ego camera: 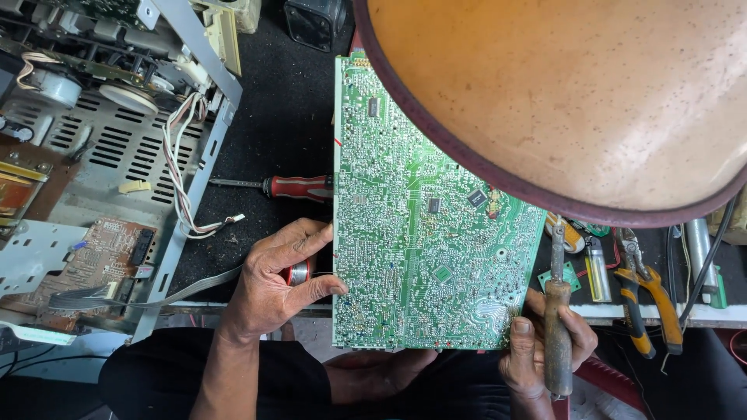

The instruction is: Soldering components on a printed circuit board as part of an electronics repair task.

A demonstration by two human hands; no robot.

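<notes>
Over the dark worktop (288,132): a large green circuit board (420,225) stands tilted, solder side up, its lower edge near the person's lap.
Left hand: the left hand (272,284) pinches the board's left edge between thumb and fingers, and a small spool of solder (298,271) sits tucked in the same palm.
Right hand: the right hand (537,342) is closed around the wooden handle of a soldering iron (557,311), tip pointing up beside the board's right lower corner.
Risk, burn: the iron's metal shaft stands very close to the board edge and to the fingers; a slip could scorch either one.
Risk, drop: the board is held only at its edges, so I judge that it could tip or slide off.
Risk, bridging: the joints are tiny and crowded; a stray touch could join neighbours.
Surface: black mat, with a red-handled screwdriver (299,187) lying partly under the board.
Left side: an opened metal chassis (117,155) with loose white wires (183,179).
Right side: orange-handled pliers (646,295) lie on the worktop near the iron.
Overhead: a wide tan lampshade (576,93) hides the upper right of the view.
</notes>
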